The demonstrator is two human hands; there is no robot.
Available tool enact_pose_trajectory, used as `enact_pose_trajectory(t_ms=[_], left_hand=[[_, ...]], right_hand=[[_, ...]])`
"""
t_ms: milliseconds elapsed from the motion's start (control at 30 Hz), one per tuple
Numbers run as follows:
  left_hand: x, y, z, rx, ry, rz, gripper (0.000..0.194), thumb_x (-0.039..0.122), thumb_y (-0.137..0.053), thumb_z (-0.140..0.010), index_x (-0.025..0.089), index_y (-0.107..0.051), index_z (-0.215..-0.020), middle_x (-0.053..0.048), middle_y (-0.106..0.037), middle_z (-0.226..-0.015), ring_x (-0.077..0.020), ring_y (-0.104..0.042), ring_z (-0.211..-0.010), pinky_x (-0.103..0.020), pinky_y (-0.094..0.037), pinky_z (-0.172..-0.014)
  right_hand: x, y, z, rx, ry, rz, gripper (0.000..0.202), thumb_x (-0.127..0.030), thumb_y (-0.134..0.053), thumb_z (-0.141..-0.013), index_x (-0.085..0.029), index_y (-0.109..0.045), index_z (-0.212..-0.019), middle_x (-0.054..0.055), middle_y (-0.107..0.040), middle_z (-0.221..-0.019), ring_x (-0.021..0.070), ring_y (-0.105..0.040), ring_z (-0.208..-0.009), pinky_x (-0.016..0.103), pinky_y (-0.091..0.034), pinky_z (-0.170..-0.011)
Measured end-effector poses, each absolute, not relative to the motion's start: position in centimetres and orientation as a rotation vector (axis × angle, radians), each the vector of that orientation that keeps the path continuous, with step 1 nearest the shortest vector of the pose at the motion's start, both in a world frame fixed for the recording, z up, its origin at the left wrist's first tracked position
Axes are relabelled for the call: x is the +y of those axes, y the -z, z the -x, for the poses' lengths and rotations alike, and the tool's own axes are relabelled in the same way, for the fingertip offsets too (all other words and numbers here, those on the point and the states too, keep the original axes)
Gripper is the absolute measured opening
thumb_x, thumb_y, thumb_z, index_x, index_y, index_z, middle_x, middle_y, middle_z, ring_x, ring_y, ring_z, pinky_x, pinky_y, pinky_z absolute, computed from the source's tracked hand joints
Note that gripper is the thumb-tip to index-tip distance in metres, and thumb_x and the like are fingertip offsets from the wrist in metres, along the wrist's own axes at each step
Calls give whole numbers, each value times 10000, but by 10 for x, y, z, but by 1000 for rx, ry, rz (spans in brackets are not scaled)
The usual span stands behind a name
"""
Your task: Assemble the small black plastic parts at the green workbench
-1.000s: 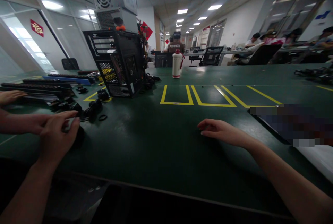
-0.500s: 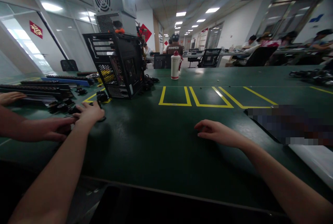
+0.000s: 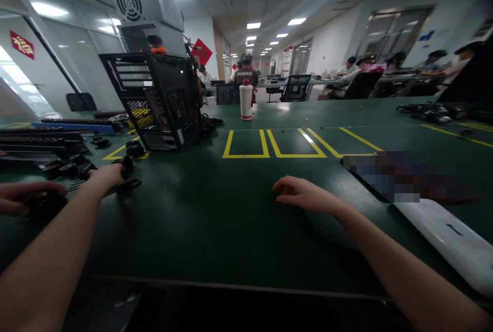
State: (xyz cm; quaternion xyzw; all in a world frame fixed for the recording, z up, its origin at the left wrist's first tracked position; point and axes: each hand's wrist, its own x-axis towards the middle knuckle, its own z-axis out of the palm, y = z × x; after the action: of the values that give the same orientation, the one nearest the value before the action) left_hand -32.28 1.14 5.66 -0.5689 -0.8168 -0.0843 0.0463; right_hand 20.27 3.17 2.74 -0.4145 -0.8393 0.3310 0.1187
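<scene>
My left hand [image 3: 103, 177] reaches over the left part of the green table, its fingers closed round a bundled black cable [image 3: 129, 186]. A loop of that cable sticks out to the right of my hand, and my fingertips are partly hidden. Close by on the left, a co-worker's hand [image 3: 23, 196] holds another dark bundle [image 3: 44, 206], which looks like cable. My right hand [image 3: 296, 191] rests on the table at centre right, fingers loosely bent and thumb apart, with nothing in it.
Beyond my left hand stands an open black computer case [image 3: 162, 100] with power supplies [image 3: 146, 8] stacked on top. Long black parts [image 3: 42, 142] lie far left. A white bottle [image 3: 246, 100] stands behind yellow tape marks [image 3: 246, 157]. A white device [image 3: 442, 234] lies at right.
The view has turned slightly right. My left hand is now closed on the black cable, and the co-worker's hand has drawn away to the left with a dark bundle. My right hand stays put.
</scene>
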Motion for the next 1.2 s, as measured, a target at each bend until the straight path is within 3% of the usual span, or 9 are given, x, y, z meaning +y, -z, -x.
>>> enact_pose_trajectory(t_ms=[167, 300, 567, 767, 867, 1000, 1200], left_hand=[[8, -67, 266, -2317, 142, 1907, 416, 258, -525, -735, 81, -478, -1108, -148, -537, -1007, -347, -465, -1011, -522, -320, -863], [12, -60, 177, -2063, 171, 2297, 480, 463, -542, -729, 247, -450, -1147, -31, -521, -1074, -211, -495, -997, -299, -362, -892], [16, -25, 55, -1558, 516, 2895, 510, 452, -572, -723, 227, -448, -1163, -69, -498, -1041, -231, -479, -942, -355, -404, -811], [16, -9, 55, -1553, 699, 2911, 672, 478, -624, -674, 280, -350, -1255, -78, -445, -1146, -271, -407, -1053, -445, -355, -893], [16, -4, 56, -1520, 787, 3038, 660, 434, -619, -699, 289, -310, -1265, -69, -393, -1258, -266, -381, -1144, -452, -314, -959], [16, -1, 50, -1524, 899, 3158, 619, 381, -588, -743, 270, -287, -1272, -68, -405, -1279, -244, -419, -1149, -425, -326, -974], [17, 6, 42, -1550, 951, 3201, 840, 414, -606, -723, 204, -93, -1354, -132, -397, -1303, -264, -380, -1196, -464, -270, -1008]], right_hand=[[31, -27, -201, -2455, -945, 1230, 315, -346, -562, -748, -198, -562, -1026, 63, -552, -997, 174, -562, -824, 326, -477, -719], [30, -27, -198, -2453, -917, 1233, 293, -335, -560, -751, -202, -570, -1012, 58, -552, -975, 169, -561, -801, 328, -477, -704], [29, -26, -196, -2457, -875, 1201, 277, -317, -549, -761, -191, -567, -1007, 53, -553, -948, 156, -568, -770, 301, -476, -668], [29, -21, -193, -2474, -836, 1174, 262, -333, -547, -766, -194, -573, -986, 46, -558, -917, 151, -562, -744, 294, -466, -648], [28, -19, -187, -2449, -819, 1159, 263, -340, -541, -773, -197, -566, -992, 43, -560, -909, 152, -558, -759, 296, -463, -666], [27, -14, -176, -2359, -795, 1176, 319, -373, -527, -784, -183, -538, -1040, 48, -564, -888, 151, -548, -753, 300, -458, -668], [27, -10, -164, -2314, -816, 1105, 371, -396, -480, -813, -186, -505, -1118, 60, -552, -939, 150, -540, -782, 312, -459, -691]])
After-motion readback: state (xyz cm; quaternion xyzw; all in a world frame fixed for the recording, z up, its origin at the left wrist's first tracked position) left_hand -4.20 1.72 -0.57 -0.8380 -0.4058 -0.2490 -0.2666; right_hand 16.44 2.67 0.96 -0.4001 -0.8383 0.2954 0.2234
